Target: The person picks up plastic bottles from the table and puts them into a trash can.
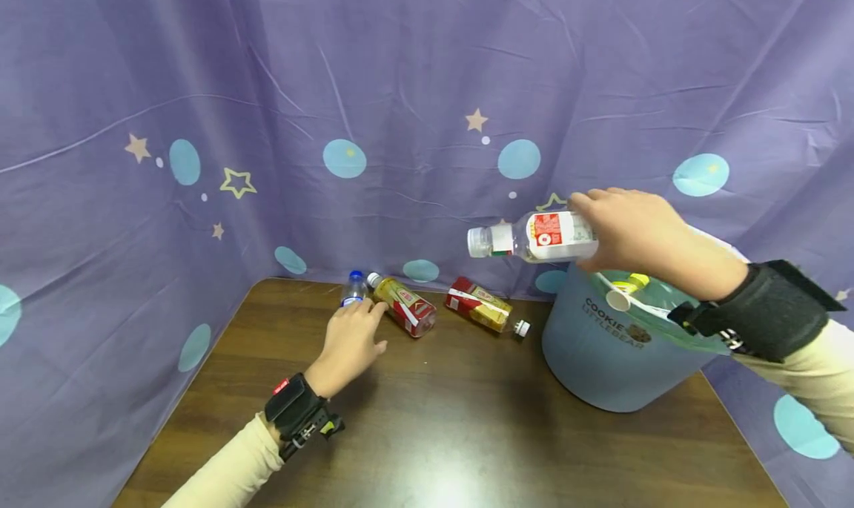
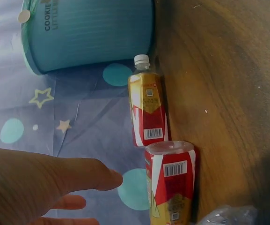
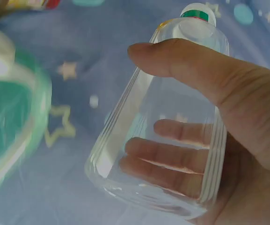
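My right hand has its fingers clamped round the clear bottle, toward the bucket's eleven o'clock; likely light, squeezable, slippery, best gripped mid-body. My left hand, fingers apart, has the blue-capped bottle at twelve.

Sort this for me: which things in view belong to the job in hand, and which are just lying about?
Likely part of the job:
clear bottle, held in the right hand
blue bin
blue-capped bottle, nearest the left hand
red-and-gold bottle beside it
second red-and-gold bottle, nearer the bin

Probably just around:
wooden table
purple curtain
black wrist straps
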`<move>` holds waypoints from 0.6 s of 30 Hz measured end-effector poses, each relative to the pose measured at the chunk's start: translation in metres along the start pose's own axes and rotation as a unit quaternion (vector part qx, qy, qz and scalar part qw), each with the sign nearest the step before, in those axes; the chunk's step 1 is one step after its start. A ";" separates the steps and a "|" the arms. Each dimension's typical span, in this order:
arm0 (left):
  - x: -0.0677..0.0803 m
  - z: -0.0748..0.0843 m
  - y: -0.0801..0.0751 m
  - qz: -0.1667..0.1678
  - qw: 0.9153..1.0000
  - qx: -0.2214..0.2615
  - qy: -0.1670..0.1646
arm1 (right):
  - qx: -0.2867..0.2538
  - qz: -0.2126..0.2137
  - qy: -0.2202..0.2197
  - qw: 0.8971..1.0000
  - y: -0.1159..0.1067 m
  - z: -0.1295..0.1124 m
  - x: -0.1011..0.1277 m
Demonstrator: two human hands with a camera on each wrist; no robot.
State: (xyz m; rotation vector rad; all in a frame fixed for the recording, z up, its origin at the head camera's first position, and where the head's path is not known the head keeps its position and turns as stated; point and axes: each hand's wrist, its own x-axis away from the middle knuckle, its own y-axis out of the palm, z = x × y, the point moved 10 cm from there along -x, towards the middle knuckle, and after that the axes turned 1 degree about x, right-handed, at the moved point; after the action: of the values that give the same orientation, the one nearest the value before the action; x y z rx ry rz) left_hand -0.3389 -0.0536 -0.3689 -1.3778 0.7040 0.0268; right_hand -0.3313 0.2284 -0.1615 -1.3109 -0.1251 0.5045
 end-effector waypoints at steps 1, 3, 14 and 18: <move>0.001 -0.002 0.000 -0.001 1.000 0.001 -0.004 | 0.000 -0.003 0.008 1.000 -0.004 0.008 0.000; 0.003 -0.008 0.001 0.000 1.000 0.004 -0.013 | -0.006 -0.009 0.020 1.000 -0.012 0.023 0.000; 0.017 -0.036 0.000 0.023 0.999 0.005 -0.040 | 0.005 -0.094 0.098 0.991 -0.017 0.114 0.004; 0.020 -0.042 0.000 0.030 0.998 0.010 -0.045 | 0.006 -0.124 0.117 0.985 -0.007 0.147 0.011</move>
State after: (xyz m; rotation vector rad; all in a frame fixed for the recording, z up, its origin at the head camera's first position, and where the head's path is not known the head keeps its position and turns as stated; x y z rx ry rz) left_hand -0.3414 -0.0994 -0.3795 -1.3287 0.6674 0.1286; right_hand -0.3731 0.3629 -0.1175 -1.3108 -0.0874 0.1386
